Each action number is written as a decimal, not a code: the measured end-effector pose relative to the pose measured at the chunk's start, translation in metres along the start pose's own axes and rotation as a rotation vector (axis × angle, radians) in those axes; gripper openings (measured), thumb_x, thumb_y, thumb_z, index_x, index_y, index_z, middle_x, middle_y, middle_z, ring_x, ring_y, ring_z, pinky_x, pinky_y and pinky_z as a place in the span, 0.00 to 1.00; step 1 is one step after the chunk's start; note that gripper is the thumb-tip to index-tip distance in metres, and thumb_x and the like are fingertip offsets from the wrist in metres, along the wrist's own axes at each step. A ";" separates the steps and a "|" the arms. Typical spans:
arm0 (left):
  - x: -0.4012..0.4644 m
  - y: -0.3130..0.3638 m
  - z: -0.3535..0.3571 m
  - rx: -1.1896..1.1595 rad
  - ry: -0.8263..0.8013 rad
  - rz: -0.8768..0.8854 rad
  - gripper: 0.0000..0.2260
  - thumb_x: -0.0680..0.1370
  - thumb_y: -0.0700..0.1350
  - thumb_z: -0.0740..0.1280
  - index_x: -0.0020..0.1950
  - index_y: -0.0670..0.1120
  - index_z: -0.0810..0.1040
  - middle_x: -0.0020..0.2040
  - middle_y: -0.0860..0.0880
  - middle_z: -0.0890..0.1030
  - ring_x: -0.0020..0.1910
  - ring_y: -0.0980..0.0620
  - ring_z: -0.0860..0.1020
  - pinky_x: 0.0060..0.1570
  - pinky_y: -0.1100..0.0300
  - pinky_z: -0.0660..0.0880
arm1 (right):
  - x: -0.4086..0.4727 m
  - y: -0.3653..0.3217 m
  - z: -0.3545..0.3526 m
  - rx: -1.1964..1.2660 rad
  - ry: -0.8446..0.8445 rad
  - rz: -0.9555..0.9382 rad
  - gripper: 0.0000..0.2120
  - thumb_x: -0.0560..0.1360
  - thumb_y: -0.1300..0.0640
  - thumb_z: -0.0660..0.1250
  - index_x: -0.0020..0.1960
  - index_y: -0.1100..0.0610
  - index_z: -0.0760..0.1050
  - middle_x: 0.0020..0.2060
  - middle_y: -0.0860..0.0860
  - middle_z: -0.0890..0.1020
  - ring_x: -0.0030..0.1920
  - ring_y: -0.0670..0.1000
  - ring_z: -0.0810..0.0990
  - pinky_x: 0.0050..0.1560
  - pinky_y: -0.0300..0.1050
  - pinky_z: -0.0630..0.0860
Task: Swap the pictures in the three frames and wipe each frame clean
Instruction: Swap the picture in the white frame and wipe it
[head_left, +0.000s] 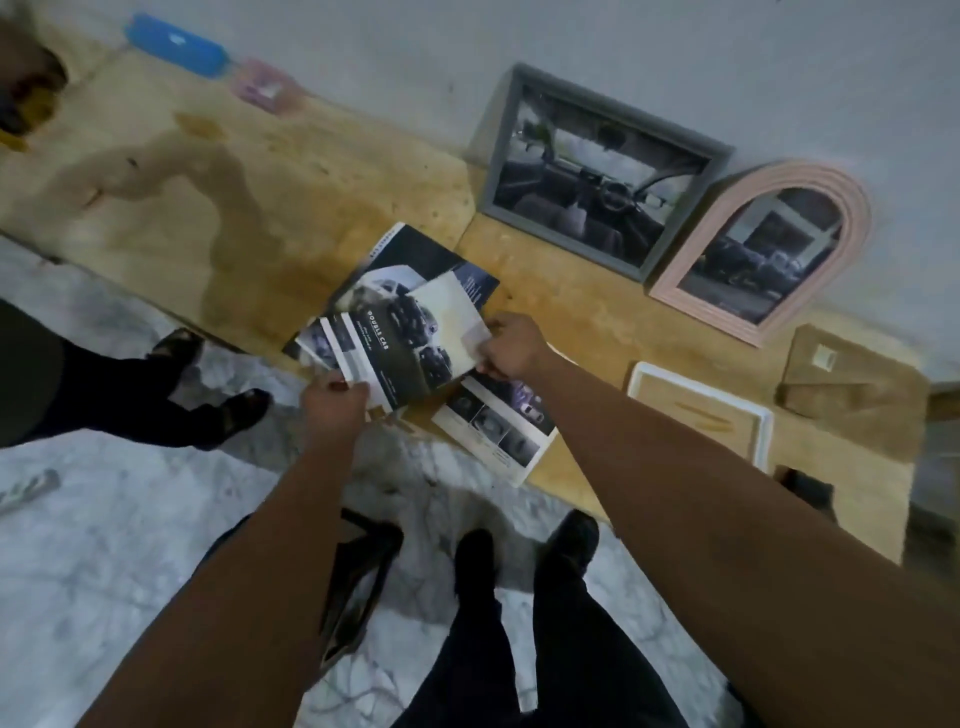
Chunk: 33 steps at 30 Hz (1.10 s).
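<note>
**plywood_pete:** Two hands on that stack of car brochure pages (395, 332), right at the near edge of the wooden tabletop (322, 171). The left hand (335, 402) pinches the near corner of the stack, the right hand (511, 345) pinches a pale loose sheet (457, 322) lying on top. How would those handle?

**frame_fiddler:** Light and floppy, by the look of it. Glossy paper, so probably slick and easy to crease. Holding by the edges with both hands looks sensible, since one corner alone would let a page droop. Another printed page (493, 426) lies flat just beside, overhanging the near edge a bit.

**plywood_pete:** Which way do they point?

**frame_fiddler:** The stack's long axis runs diagonally, near-left to far-right, toward the back wall. The grey frame (602, 171) and the pink arched frame (763, 249) lean upright against that wall at the far edge, both with dark pictures in. The white frame (701, 410) lies flat near the right end, seemingly with no picture, and a brown backing board (857, 384) rests just past it.
</note>
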<state>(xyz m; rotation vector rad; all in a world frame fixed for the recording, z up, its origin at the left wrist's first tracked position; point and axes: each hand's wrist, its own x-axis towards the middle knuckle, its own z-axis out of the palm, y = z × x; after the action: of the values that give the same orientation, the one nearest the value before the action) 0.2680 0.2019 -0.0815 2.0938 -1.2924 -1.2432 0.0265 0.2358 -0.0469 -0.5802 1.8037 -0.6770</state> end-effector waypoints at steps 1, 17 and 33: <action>0.009 -0.004 -0.005 0.033 0.006 0.005 0.10 0.76 0.41 0.71 0.38 0.45 0.74 0.33 0.45 0.73 0.35 0.46 0.73 0.42 0.55 0.69 | 0.009 -0.004 0.010 0.014 -0.006 -0.015 0.13 0.77 0.72 0.63 0.59 0.60 0.74 0.41 0.61 0.81 0.27 0.54 0.79 0.21 0.39 0.72; 0.001 -0.017 0.021 0.855 -0.074 0.536 0.24 0.78 0.59 0.68 0.71 0.51 0.75 0.75 0.44 0.70 0.75 0.38 0.65 0.68 0.38 0.69 | -0.013 0.100 -0.050 -0.825 0.283 0.032 0.43 0.68 0.39 0.75 0.76 0.42 0.56 0.66 0.57 0.67 0.67 0.64 0.68 0.63 0.65 0.71; -0.054 0.038 0.078 0.299 -0.215 0.386 0.24 0.79 0.63 0.64 0.63 0.46 0.81 0.58 0.45 0.80 0.59 0.41 0.78 0.59 0.47 0.75 | -0.054 0.121 -0.095 0.570 0.168 0.212 0.07 0.74 0.63 0.75 0.49 0.55 0.80 0.38 0.54 0.83 0.36 0.54 0.78 0.33 0.43 0.67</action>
<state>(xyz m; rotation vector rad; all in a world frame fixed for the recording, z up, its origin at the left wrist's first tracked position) 0.1736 0.2382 -0.0707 1.7999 -1.9749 -1.1811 -0.0549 0.3751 -0.0690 0.0493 1.6847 -1.0600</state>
